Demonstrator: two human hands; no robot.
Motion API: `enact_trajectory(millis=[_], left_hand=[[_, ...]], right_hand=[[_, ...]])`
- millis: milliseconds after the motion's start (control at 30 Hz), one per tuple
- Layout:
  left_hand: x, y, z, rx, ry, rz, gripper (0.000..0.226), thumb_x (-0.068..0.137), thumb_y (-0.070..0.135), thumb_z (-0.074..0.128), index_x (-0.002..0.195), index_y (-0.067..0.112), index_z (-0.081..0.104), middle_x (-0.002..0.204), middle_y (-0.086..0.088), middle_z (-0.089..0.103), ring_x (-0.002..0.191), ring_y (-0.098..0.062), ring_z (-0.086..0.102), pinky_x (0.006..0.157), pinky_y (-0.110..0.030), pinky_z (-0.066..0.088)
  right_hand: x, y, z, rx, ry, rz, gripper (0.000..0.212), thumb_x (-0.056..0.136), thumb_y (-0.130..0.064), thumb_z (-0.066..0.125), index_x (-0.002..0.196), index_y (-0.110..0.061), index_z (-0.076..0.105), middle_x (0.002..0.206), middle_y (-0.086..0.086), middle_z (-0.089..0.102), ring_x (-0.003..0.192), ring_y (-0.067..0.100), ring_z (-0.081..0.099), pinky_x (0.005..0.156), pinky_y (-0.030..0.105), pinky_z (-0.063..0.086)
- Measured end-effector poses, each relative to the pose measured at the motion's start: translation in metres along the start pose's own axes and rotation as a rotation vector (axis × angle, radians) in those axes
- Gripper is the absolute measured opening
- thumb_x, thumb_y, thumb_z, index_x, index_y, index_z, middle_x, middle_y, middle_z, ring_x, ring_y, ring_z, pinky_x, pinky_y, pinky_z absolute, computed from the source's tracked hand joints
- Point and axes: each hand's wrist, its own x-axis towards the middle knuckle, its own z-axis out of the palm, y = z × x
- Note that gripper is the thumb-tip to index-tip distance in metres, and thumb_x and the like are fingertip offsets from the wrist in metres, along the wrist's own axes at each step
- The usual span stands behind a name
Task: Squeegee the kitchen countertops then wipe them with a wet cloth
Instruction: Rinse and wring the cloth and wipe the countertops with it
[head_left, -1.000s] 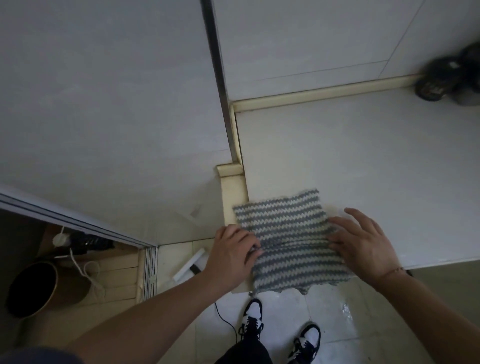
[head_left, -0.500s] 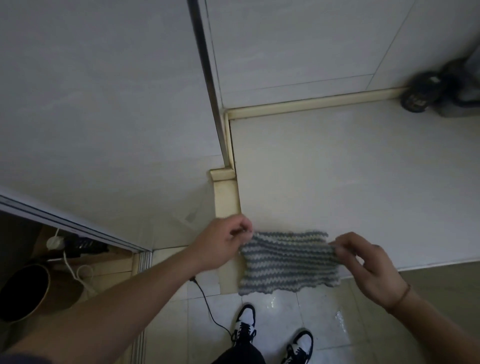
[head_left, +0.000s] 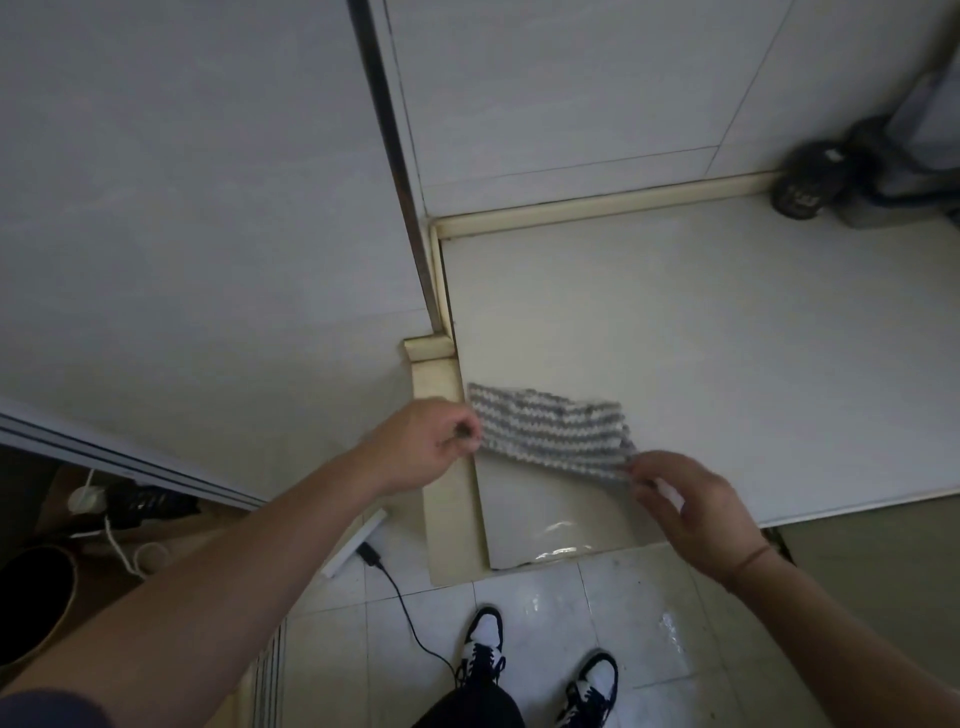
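Both hands hold the striped cloth (head_left: 550, 434) by its two near corners. Left hand (head_left: 421, 447) pinches the corner at 9 o'clock of the cloth, fingers curled round the edge. Right hand (head_left: 685, 506) pinches the corner at 4 o'clock between thumb and fingertips.

Tabletop (head_left: 701, 338): pale slab filling the upper right of the view, its left end butting a raised cream edge strip (head_left: 441, 415). The cloth lies at the slab's near-left corner, folded to a narrow band. Long axis runs 9 to 3, dipping slightly toward 4 at the right hand. The far edge appears to rest on the slab; whether the near edge is lifted I cannot tell.

Relation for the next move: open slab extends from the cloth toward 12 and 2. Judgement: a wipe stroke would push away from the body or sweep right; both hands are equally placed, one per end.

Other items: dark round object (head_left: 805, 182) with hose at the far right, well apart from the cloth. Dark bin (head_left: 31, 597) on the floor at 8 o'clock; contents not visible. Black cable (head_left: 410, 618) trails across the floor tiles near the shoes (head_left: 483, 644).
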Motion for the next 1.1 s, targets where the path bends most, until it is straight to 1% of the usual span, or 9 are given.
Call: enact_trajectory(millis=[100, 200, 300, 433, 500, 600, 867, 1000, 1100], left_hand=[[-0.014, -0.002, 0.015, 0.074, -0.097, 0.019, 0.007, 0.092, 0.027, 0.060, 0.094, 0.025, 0.066, 0.091, 0.012, 0.062, 0.084, -0.002, 0.054, 0.076, -0.022, 0.040], [-0.018, 0.006, 0.011, -0.125, -0.033, -0.034, 0.005, 0.093, 0.025, 0.060, 0.093, 0.027, 0.064, 0.087, 0.016, 0.065, 0.079, 0.004, 0.060, 0.073, -0.017, 0.047], [-0.006, 0.013, 0.001, -0.262, 0.059, -0.086, 0.005, 0.094, 0.024, 0.059, 0.097, 0.026, 0.063, 0.080, 0.013, 0.068, 0.070, 0.000, 0.062, 0.065, -0.016, 0.048], [0.013, 0.003, 0.016, 0.095, 0.118, -0.179, 0.019, 0.092, 0.026, 0.055, 0.110, 0.024, 0.059, 0.100, 0.011, 0.062, 0.087, -0.009, 0.058, 0.075, -0.027, 0.048], [0.015, -0.003, 0.032, 0.288, 0.234, 0.001, 0.021, 0.092, 0.027, 0.054, 0.110, 0.020, 0.061, 0.107, 0.007, 0.058, 0.094, -0.013, 0.053, 0.080, -0.033, 0.049], [0.009, -0.011, 0.050, 0.376, 0.151, 0.279, 0.027, 0.091, 0.036, 0.052, 0.105, 0.018, 0.067, 0.103, 0.005, 0.061, 0.094, -0.016, 0.054, 0.079, -0.037, 0.049], [0.019, -0.026, 0.046, 0.468, 0.235, 0.414, 0.017, 0.076, 0.021, 0.074, 0.093, 0.021, 0.073, 0.100, 0.004, 0.063, 0.095, -0.021, 0.052, 0.079, -0.038, 0.043], [0.021, -0.032, 0.047, 0.408, 0.276, 0.384, 0.015, 0.077, 0.012, 0.069, 0.091, 0.018, 0.073, 0.095, 0.001, 0.061, 0.089, -0.022, 0.050, 0.071, -0.036, 0.046], [0.011, -0.038, 0.057, 0.355, 0.207, 0.416, 0.024, 0.092, 0.021, 0.053, 0.109, 0.015, 0.070, 0.111, -0.001, 0.061, 0.107, -0.023, 0.052, 0.089, -0.038, 0.046]], right_hand=[[-0.020, 0.002, 0.007, -0.070, -0.040, -0.067, 0.025, 0.090, -0.029, 0.052, 0.087, -0.011, 0.070, 0.102, -0.005, 0.066, 0.099, 0.008, 0.058, 0.087, 0.022, 0.048], [-0.026, -0.007, 0.004, 0.001, 0.072, 0.053, 0.017, 0.089, -0.031, 0.056, 0.090, -0.020, 0.069, 0.100, -0.010, 0.064, 0.095, 0.002, 0.059, 0.086, 0.014, 0.048], [-0.017, -0.014, 0.003, 0.041, 0.183, 0.166, 0.013, 0.088, -0.013, 0.068, 0.089, -0.026, 0.065, 0.088, -0.009, 0.066, 0.083, 0.005, 0.060, 0.074, 0.009, 0.047], [0.007, 0.000, 0.016, -0.049, 0.249, 0.333, 0.012, 0.089, -0.023, 0.065, 0.097, -0.015, 0.070, 0.095, 0.002, 0.068, 0.093, 0.022, 0.061, 0.084, 0.024, 0.042], [0.013, 0.004, 0.026, -0.171, 0.280, 0.229, 0.027, 0.088, -0.028, 0.053, 0.096, -0.009, 0.071, 0.097, 0.007, 0.069, 0.094, 0.026, 0.059, 0.088, 0.022, 0.038], [0.011, 0.005, 0.039, -0.266, 0.125, -0.036, 0.026, 0.086, -0.026, 0.056, 0.096, -0.009, 0.073, 0.100, 0.006, 0.069, 0.093, 0.025, 0.060, 0.087, 0.032, 0.046], [-0.007, -0.042, 0.053, -0.429, 0.079, -0.132, 0.011, 0.083, -0.023, 0.059, 0.077, -0.018, 0.067, 0.072, -0.002, 0.062, 0.063, 0.023, 0.054, 0.065, 0.034, 0.038], [-0.022, -0.098, 0.101, -0.397, -0.041, -0.115, 0.025, 0.084, -0.031, 0.058, 0.104, -0.020, 0.066, 0.086, -0.003, 0.063, 0.078, 0.025, 0.053, 0.069, 0.039, 0.044], [-0.030, -0.100, 0.129, -0.414, -0.040, 0.004, 0.041, 0.083, -0.029, 0.058, 0.123, -0.018, 0.060, 0.111, 0.003, 0.058, 0.104, 0.032, 0.054, 0.089, 0.045, 0.042]])
